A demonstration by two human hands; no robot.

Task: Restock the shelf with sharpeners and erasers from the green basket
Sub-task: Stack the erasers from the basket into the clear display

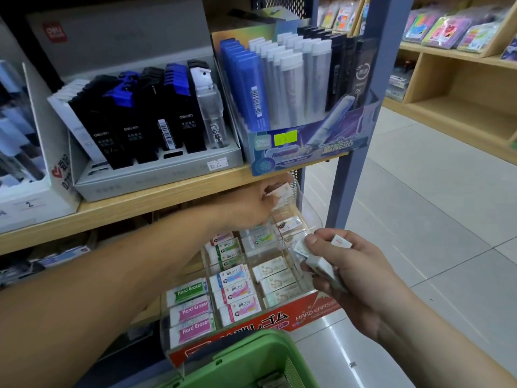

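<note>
My left hand [253,204] reaches under the upper shelf board and pinches a small wrapped eraser [281,191] above the back of the clear acrylic eraser display [305,217]. My right hand [344,264] grips several white erasers [321,264] just right of that display. The display's compartments hold rows of erasers, among them the Hard Eraser ones [191,310] at the front left. The green basket [251,362] shows at the bottom edge, below the display. No sharpener is plainly visible.
On the wooden shelf board [140,204] above stand a grey tray of lead-refill cases [156,163] and a blue box of lead tubes [302,138]. A blue-grey upright post [361,130] bounds the shelf on the right. Tiled floor [419,219] and another wooden shelf unit [461,93] lie further right.
</note>
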